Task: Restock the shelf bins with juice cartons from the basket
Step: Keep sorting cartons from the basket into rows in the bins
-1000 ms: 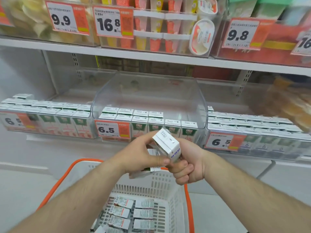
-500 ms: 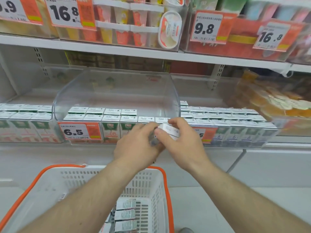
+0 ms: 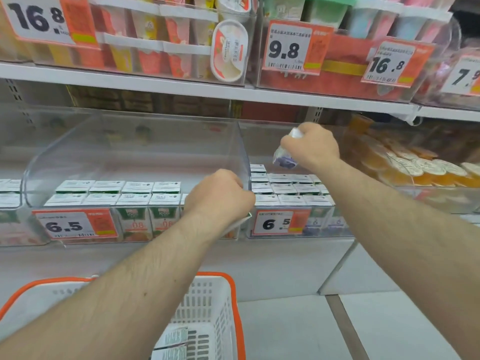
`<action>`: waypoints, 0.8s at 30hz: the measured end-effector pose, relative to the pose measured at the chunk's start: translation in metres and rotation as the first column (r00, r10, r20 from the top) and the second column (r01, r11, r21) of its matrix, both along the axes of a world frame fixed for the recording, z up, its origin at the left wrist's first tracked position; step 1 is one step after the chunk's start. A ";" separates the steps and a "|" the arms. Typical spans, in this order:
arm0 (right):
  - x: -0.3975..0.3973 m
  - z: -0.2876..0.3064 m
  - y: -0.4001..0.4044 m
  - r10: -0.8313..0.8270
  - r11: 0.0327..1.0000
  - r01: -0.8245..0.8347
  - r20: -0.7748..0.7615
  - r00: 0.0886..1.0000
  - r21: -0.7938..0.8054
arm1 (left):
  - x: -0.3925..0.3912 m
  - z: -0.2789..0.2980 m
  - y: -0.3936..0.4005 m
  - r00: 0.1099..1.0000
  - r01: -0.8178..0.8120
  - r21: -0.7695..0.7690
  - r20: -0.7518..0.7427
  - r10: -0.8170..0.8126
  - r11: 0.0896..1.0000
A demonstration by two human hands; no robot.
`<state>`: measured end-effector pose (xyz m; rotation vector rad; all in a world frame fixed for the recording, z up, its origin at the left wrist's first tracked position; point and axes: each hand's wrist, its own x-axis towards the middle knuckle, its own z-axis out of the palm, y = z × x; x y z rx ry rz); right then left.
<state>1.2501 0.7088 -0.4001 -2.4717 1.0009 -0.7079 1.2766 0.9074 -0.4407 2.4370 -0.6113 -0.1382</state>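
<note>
My right hand (image 3: 313, 149) grips a white juice carton with a purple label (image 3: 283, 159), tilted in the air above the rear rows of the right clear bin (image 3: 324, 229), which holds purple-labelled cartons (image 3: 285, 189). My left hand (image 3: 218, 196) is curled at the front right corner of the middle clear bin (image 3: 130, 152); a white carton edge (image 3: 241, 221) sticks out beneath it, the rest hidden. Green-and-orange cartons (image 3: 135, 201) fill that bin's two front rows. The white basket with an orange rim (image 3: 215, 302) sits below my arms, with cartons (image 3: 171, 344) lying inside.
An upper shelf board (image 3: 181, 87) hangs close above the bins, carrying cups and price tags. Orange jelly cups (image 3: 415, 167) fill a bin at the right. Another carton bin (image 3: 10, 201) sits at the far left. White base panels run below.
The hands have parted. My right hand rose up and right with the purple carton over the right bin. My left hand stayed low at the middle bin's front.
</note>
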 end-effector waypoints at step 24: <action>0.055 -0.025 -0.018 0.209 0.872 0.013 -0.396 0.894 0.489 | 0.001 0.006 -0.010 0.998 0.010 0.099 -0.058 -0.004 0.995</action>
